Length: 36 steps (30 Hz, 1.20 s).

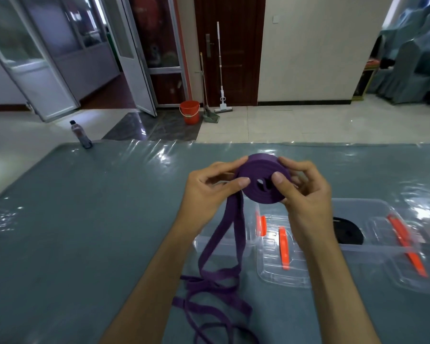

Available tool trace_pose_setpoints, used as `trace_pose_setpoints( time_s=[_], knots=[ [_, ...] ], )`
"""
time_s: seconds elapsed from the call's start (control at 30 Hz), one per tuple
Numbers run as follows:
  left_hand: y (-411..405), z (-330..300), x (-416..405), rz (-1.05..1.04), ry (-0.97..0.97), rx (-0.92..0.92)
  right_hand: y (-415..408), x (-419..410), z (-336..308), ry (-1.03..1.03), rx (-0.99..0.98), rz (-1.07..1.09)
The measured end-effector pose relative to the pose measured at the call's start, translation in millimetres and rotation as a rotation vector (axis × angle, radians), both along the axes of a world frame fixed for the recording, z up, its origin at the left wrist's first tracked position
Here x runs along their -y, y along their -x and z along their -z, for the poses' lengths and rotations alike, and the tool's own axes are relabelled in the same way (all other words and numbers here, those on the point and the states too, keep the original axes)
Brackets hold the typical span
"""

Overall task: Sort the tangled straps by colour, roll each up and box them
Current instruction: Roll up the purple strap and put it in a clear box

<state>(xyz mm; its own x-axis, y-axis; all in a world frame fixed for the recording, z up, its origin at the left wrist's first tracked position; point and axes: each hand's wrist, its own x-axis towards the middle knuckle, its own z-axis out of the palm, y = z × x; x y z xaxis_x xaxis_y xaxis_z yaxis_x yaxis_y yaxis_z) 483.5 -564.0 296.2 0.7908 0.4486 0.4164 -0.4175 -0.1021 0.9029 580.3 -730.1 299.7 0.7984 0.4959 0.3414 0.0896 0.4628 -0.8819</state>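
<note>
While both hands [258, 187] pinch purple strap roll [258, 182], I'd keep tail [233, 232] taut, edges aligned, wind evenly.

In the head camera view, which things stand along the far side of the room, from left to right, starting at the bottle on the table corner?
bottle → orange bucket → dustpan → white mop
</note>
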Motion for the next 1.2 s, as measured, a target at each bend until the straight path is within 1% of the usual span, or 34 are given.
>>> trace_pose_setpoints(
  time_s=[0.1, 0.17, 0.23, 0.3, 0.37, 0.47, 0.6, 0.67, 0.77, 0.8, 0.93, 1.03, 1.1, 1.2],
  knots=[
    [2.7, -1.3, 7.1, -0.06, 0.006, 0.018, -1.6, 9.7, 2.1, 0.075, -0.067, -0.119],
    [3.9, 1.1, 14.4, -0.067, 0.035, 0.023, -3.2, 15.8, 3.7, 0.092, -0.032, -0.148],
    [4.5, 4.2, 19.7, -0.032, 0.067, 0.009, -2.0, 17.5, 4.6, 0.065, 0.035, -0.117],
    [4.9, 5.7, 22.4, 0.011, 0.082, -0.024, 1.4, 16.5, 6.7, 0.022, 0.05, -0.047],
    [5.4, 6.0, 22.3, -0.004, 0.077, -0.042, 6.2, 16.6, 10.6, 0.004, 0.0, -0.035],
    [7.1, 8.5, 25.1, -0.065, 0.024, -0.029, 9.2, 21.3, 14.1, 0.032, -0.079, -0.081],
    [4.3, 15.2, 40.1, -0.119, 0.039, -0.013, 6.1, 25.4, 12.5, 0.043, -0.019, -0.046],
    [2.1, 16.0, 42.1, -0.148, 0.017, -0.001, 6.4, 24.1, 12.9, 0.052, -0.028, -0.051],
    [0.9, 14.4, 39.9, -0.146, -0.01, -0.002, 6.7, 25.0, 14.9, 0.03, -0.14, -0.106],
    [0.7, 14.8, 40.6, -0.138, -0.021, -0.011, 6.0, 26.1, 15.8, 0.026, -0.15, -0.097],
    [-3.1, 20.3, 49.2, -0.118, -0.055, -0.035, 4.2, 28.5, 21.2, 0.019, -0.098, 0.036],
    [-6.4, 21.1, 51.9, -0.123, -0.046, -0.015, 0.6, 27.1, 24.9, 0.033, -0.026, 0.082],
    [-8.4, 20.5, 50.0, -0.126, -0.031, -0.01, -6.2, 30.0, 24.6, 0.079, 0.014, 0.035],
    [-12.0, 21.4, 47.2, -0.136, -0.029, -0.015, -18.0, 38.7, 24.1, 0.171, 0.074, -0.109]
  ],
)
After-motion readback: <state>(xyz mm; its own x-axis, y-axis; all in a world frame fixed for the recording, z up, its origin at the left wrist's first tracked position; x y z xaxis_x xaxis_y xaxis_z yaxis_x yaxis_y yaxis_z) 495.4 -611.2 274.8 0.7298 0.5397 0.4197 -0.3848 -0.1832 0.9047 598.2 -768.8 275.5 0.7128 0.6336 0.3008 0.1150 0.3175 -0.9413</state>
